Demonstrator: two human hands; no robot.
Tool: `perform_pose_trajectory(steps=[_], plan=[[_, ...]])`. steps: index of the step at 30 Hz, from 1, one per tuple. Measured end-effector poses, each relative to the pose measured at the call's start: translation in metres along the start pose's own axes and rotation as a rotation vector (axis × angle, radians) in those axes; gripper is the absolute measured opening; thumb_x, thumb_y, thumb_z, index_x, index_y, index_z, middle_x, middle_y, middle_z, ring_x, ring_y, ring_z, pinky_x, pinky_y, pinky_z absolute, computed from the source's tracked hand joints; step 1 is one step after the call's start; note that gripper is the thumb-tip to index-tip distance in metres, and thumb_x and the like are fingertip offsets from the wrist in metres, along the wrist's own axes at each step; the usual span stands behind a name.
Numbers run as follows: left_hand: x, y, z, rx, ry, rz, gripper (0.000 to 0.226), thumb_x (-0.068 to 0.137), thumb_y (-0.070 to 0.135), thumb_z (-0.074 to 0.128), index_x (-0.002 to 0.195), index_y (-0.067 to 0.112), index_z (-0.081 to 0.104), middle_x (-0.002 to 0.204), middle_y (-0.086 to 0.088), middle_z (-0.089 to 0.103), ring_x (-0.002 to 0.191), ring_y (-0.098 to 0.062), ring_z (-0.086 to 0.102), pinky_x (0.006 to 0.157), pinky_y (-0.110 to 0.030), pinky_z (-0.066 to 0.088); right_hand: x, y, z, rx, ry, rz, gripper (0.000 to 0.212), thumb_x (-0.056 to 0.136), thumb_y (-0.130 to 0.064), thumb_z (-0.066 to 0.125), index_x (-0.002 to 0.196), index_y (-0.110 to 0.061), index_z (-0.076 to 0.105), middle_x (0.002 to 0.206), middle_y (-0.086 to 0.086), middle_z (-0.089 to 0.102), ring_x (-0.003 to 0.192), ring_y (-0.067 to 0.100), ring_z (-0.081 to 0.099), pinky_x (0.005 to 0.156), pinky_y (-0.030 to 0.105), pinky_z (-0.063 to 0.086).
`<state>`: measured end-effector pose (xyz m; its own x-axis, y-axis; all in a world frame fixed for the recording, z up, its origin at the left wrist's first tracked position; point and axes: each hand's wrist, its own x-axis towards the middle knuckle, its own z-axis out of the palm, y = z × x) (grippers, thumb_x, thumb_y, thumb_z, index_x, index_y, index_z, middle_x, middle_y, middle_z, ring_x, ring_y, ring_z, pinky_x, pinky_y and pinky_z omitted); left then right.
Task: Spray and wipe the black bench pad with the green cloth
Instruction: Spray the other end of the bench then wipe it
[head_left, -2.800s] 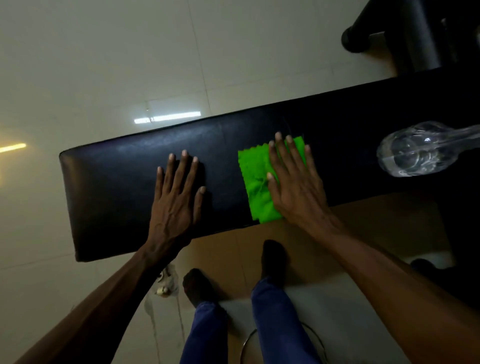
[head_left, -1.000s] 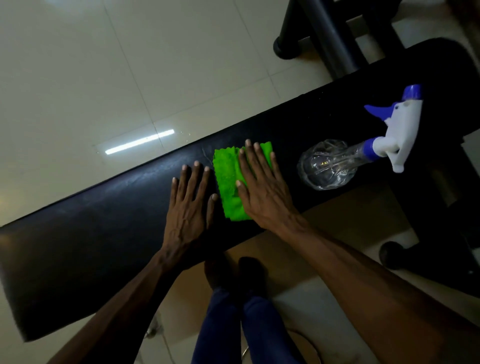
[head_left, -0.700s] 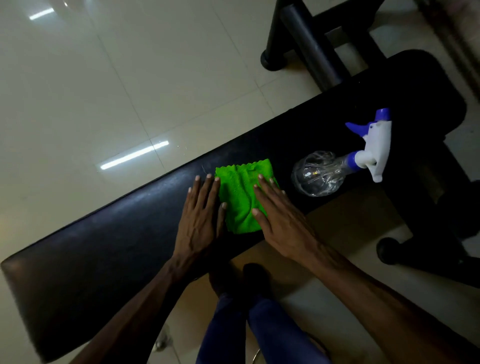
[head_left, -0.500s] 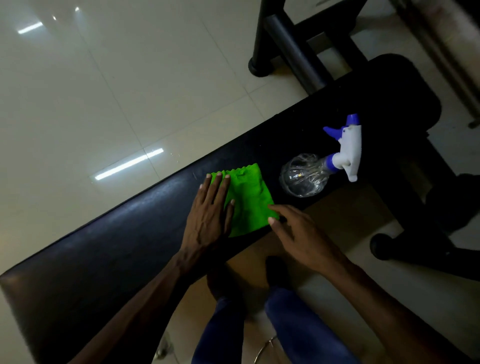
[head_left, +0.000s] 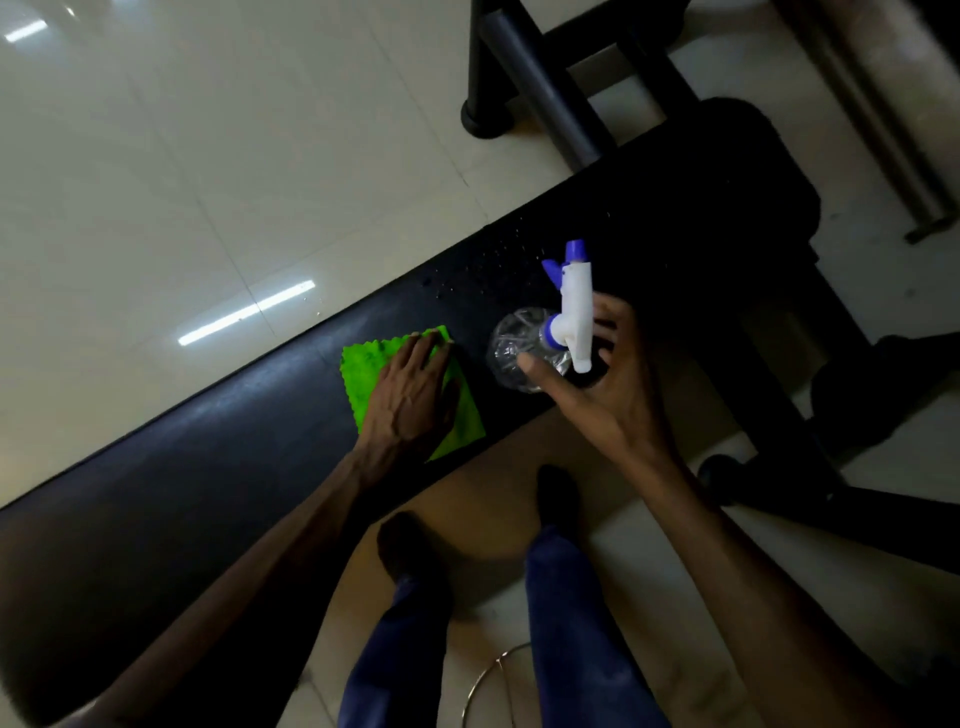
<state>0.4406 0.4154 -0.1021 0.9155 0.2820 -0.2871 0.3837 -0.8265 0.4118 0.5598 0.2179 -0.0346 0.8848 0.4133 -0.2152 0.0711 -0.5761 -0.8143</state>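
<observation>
The black bench pad (head_left: 208, 467) runs diagonally from lower left to upper right. A green cloth (head_left: 358, 369) lies on it near the middle, and my left hand (head_left: 410, 400) presses flat on top of the cloth. Just right of it a clear spray bottle (head_left: 511, 345) with a white and blue trigger head (head_left: 577, 301) lies on the pad. My right hand (head_left: 608, 384) is cupped around the bottle's neck with fingers spread, the thumb touching the clear body and the fingers behind the trigger head. Small droplets speckle the pad beyond the bottle.
Black metal frame legs (head_left: 535, 78) stand on the pale tiled floor beyond the pad. The bench's dark base (head_left: 857, 415) extends at the right. My legs in blue trousers (head_left: 571, 623) stand at the pad's near edge, beside a metal ring (head_left: 488, 675).
My right hand left the cloth and moved right to the spray bottle. My left hand slid right from the bare pad onto the cloth. The view swung toward the bench's right end.
</observation>
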Motion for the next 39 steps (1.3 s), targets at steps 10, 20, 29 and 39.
perform_pose_trajectory(steps=[10, 20, 29, 39], plan=[[0.021, 0.025, -0.003, 0.087, 0.053, -0.168, 0.046, 0.084, 0.045, 0.066, 0.115, 0.011, 0.058, 0.121, -0.014, 0.054, 0.106, -0.037, 0.051, 0.082, -0.046, 0.045, 0.063, -0.050, 0.022, 0.155, -0.120, -0.406, 0.067, 0.095, -0.039, 0.067, 0.143, 0.004, 0.048, 0.134, 0.010, 0.062, 0.097, 0.017, 0.072, 0.091, 0.015, 0.056], [0.015, 0.047, 0.013, 0.003, 0.017, -0.127, 0.066, 0.084, 0.038, 0.043, 0.142, 0.007, 0.052, 0.151, -0.020, 0.047, 0.137, -0.044, 0.047, 0.108, -0.054, 0.046, 0.109, -0.058, -0.032, 0.073, -0.510, 0.167, 0.049, 0.094, -0.059, 0.065, 0.124, -0.022, 0.052, 0.107, 0.005, 0.073, 0.056, 0.031, 0.076, 0.043, 0.030, 0.046], [0.015, 0.061, 0.020, 0.003, -0.082, -0.237, 0.073, 0.088, 0.039, 0.025, 0.157, 0.016, 0.032, 0.167, -0.009, 0.022, 0.155, -0.034, 0.015, 0.121, -0.050, 0.028, 0.111, -0.039, -0.048, -0.254, -0.753, 0.171, 0.063, 0.098, -0.061, 0.060, 0.136, -0.010, 0.057, 0.103, 0.005, 0.076, 0.058, 0.029, 0.077, 0.045, 0.028, 0.049], [0.038, 0.087, 0.012, -0.023, -0.044, -0.162, 0.065, 0.085, 0.036, 0.040, 0.140, 0.003, 0.054, 0.145, -0.021, 0.054, 0.136, -0.048, 0.047, 0.106, -0.058, 0.046, 0.112, -0.040, -0.077, -0.193, -0.658, 0.245, 0.052, 0.100, -0.058, 0.059, 0.128, -0.014, 0.063, 0.069, 0.009, 0.070, 0.056, 0.031, 0.076, 0.043, 0.026, 0.047]])
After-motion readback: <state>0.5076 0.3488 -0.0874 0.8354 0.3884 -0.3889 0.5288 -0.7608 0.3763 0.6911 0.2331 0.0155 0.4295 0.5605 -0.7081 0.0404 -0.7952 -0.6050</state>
